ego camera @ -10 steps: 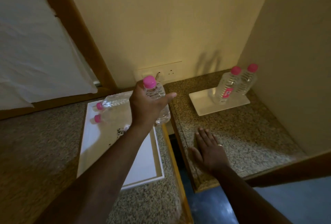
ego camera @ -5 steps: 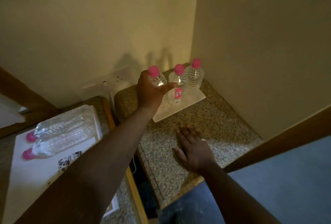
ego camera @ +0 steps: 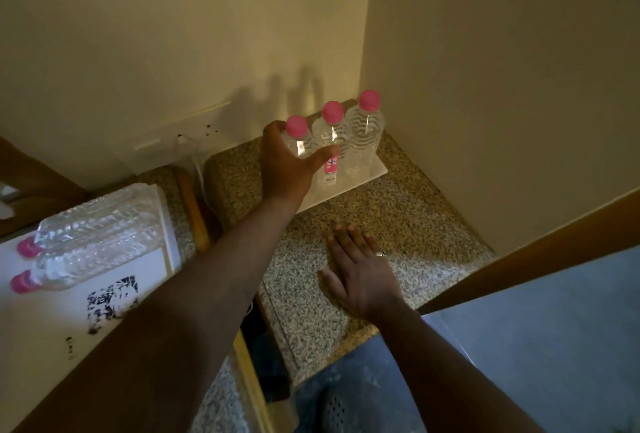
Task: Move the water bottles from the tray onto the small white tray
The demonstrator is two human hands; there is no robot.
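Three water bottles (ego camera: pixel 363 134) are stood upright in a row on the small tray (ego camera: pixel 379 169), set in the counter's (ego camera: pixel 398 224) far right corner. Two bottles (ego camera: pixel 93 242) are laid side by side on the large tray (ego camera: pixel 41 321) to the left.

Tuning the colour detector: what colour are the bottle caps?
Pink, all five caps, e.g. the cap of the bottle in the left hand; clearest in the head view.

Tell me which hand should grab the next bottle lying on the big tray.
Left hand: it's on that side, nearer the lying bottles, once it lets go. The right hand rests flat on the counter.
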